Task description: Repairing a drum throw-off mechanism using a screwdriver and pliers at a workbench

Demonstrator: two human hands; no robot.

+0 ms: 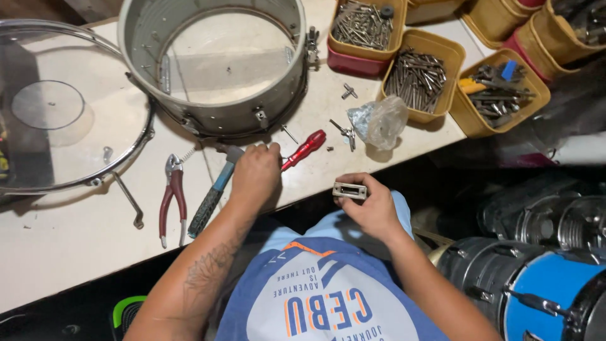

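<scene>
The left hand is resting curled on the tabletop, fingers touching the red-handled screwdriver, whose long axis is running out toward two o'clock. The right hand is gripping a small metal lug at four o'clock, off the edge.

Drum shell: matt grey metal. Screwdriver handle: glossy red plastic. Lug casing: dull metal. Worktop: smooth, pale. Right bins: yellow plastic.

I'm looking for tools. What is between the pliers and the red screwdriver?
The head view shows a hammer and the left hand between the pliers and screwdriver.
</scene>
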